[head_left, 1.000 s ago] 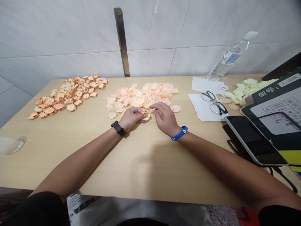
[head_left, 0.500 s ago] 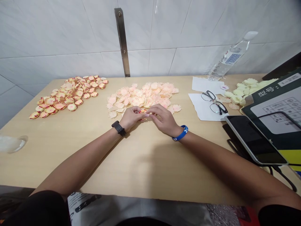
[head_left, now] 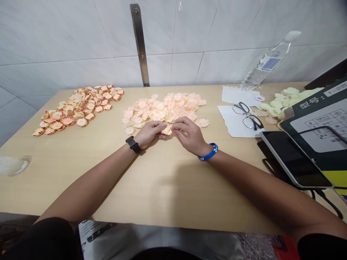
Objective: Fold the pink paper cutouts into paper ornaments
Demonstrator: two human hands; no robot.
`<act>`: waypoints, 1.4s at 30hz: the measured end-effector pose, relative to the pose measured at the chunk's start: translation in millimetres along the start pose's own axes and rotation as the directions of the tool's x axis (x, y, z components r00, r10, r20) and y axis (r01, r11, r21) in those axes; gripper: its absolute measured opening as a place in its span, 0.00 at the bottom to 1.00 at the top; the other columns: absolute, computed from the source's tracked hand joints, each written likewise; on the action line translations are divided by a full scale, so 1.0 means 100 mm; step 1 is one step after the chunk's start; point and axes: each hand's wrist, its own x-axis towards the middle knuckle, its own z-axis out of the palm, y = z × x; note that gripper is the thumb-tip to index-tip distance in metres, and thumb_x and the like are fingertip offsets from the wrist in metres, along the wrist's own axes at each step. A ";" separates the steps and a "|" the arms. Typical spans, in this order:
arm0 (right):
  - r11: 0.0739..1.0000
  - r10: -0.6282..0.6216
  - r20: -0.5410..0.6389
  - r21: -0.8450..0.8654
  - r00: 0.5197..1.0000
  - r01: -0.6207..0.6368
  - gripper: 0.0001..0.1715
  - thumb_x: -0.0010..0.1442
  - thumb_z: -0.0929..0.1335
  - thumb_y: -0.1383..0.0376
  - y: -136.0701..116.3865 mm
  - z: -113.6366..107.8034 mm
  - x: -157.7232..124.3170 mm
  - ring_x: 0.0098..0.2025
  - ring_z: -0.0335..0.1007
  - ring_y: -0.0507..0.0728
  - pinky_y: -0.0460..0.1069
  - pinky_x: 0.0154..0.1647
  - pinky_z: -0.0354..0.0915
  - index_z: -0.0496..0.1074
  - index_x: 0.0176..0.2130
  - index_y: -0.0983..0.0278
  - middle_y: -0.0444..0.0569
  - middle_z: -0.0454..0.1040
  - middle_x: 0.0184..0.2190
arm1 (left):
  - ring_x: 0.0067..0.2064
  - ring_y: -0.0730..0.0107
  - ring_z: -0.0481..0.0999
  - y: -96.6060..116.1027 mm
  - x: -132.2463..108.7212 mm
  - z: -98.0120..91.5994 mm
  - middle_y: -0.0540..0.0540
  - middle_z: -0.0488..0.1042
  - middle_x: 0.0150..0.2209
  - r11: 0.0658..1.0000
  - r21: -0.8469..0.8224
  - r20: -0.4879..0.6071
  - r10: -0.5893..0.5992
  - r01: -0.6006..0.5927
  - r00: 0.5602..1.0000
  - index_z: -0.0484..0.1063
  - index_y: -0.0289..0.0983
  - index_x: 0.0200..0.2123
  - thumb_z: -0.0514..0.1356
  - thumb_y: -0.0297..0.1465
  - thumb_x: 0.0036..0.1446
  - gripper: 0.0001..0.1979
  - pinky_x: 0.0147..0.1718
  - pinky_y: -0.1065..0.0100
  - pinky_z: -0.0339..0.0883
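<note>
My left hand (head_left: 149,135), with a black watch on its wrist, pinches a small flower-shaped piece (head_left: 167,130) between thumb and fingers. The piece is pale yellow with red tips on its petals. At its right edge the bent, closed fingers of my right hand (head_left: 189,135) pinch it; a blue wristband sits on that wrist. Just beyond both hands lies a spread pile of pale pink and cream flower pieces (head_left: 173,106). To the left is a heap of fuller flower pieces with red edges (head_left: 81,108).
White papers (head_left: 231,124) with eyeglasses (head_left: 248,117) lie right of the pile. A tilted plastic bottle (head_left: 267,63) leans near the wall. Pale green flower pieces (head_left: 287,97), a dark box (head_left: 320,122) and a phone (head_left: 296,159) with cables occupy the right. A clear cup (head_left: 16,165) lies at left.
The flower piece now shows more openly between my hands, its yellow petals facing me. My left hand has shifted slightly left, and the fingertips have drawn a little apart.
</note>
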 end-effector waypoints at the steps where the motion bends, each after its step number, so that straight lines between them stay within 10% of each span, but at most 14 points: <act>1: 1.000 0.000 0.003 -0.006 1.000 0.000 0.10 0.65 0.63 0.70 0.00 0.00 0.00 0.38 0.69 0.56 0.52 0.39 0.67 0.72 0.35 0.60 0.49 0.71 0.36 | 0.26 0.80 0.69 0.00 0.00 0.00 0.54 0.64 0.22 1.000 -0.006 0.006 -0.005 0.005 1.000 0.68 0.31 0.21 0.75 0.42 0.36 0.24 0.33 0.69 0.73; 21: 0.905 0.371 0.009 0.220 0.929 -0.363 0.08 0.60 0.68 0.62 0.01 0.09 0.00 0.37 0.68 0.55 0.50 0.35 0.67 0.71 0.30 0.62 0.48 0.71 0.36 | 0.25 0.75 0.71 -0.05 -0.04 0.08 0.53 0.64 0.21 0.965 0.237 -0.156 0.149 -0.110 0.976 0.71 0.33 0.22 0.72 0.45 0.41 0.22 0.31 0.68 0.73; 30: 0.907 0.334 -0.183 0.329 0.925 -0.263 0.08 0.62 0.67 0.61 0.06 0.01 0.02 0.38 0.67 0.56 0.53 0.40 0.66 0.68 0.31 0.60 0.47 0.69 0.33 | 0.21 0.78 0.69 -0.08 0.02 0.08 0.48 0.68 0.20 0.988 0.150 -0.271 0.082 -0.042 0.959 0.63 0.34 0.22 0.65 0.40 0.55 0.20 0.25 0.70 0.69; 42: 0.933 0.092 -0.054 -0.344 0.994 -0.105 0.20 0.62 0.60 0.74 0.27 -0.14 0.06 0.46 0.69 0.62 0.57 0.45 0.60 0.75 0.45 0.60 0.53 0.75 0.41 | 0.30 0.71 0.79 -0.04 0.00 0.09 0.43 0.77 0.31 0.992 0.107 -0.282 0.091 -0.063 0.955 0.63 0.34 0.33 0.65 0.28 0.53 0.11 0.31 0.68 0.74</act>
